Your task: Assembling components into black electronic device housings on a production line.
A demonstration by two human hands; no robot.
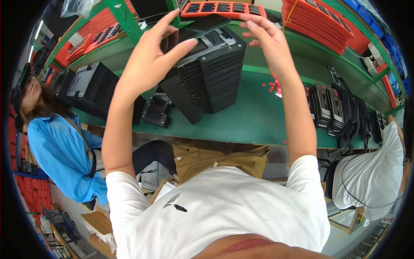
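A tall stack of black panels or frames (222, 73) stands on the green workbench in front of me. Above its top is a thin, dark, glossy panel (207, 25), tilted and slightly blurred. My left hand (148, 60) has its thumb and fingers around the panel's left end; part of the grip is hidden. Just off the panel's right end, my right hand (269, 41) is raised with its fingers apart and nothing visible in them. The uppermost piece of the stack (215, 41) shows a grey metal frame with cut-outs.
An orange tray (224, 9) of dark parts sits on the shelf behind the stack. Black parts (157, 113) and another black stack (88, 88) lie to the left. Small red pieces (274, 86) are scattered on the bench (258, 123). Metal-faced units (327, 108) stand right. People sit at both sides.
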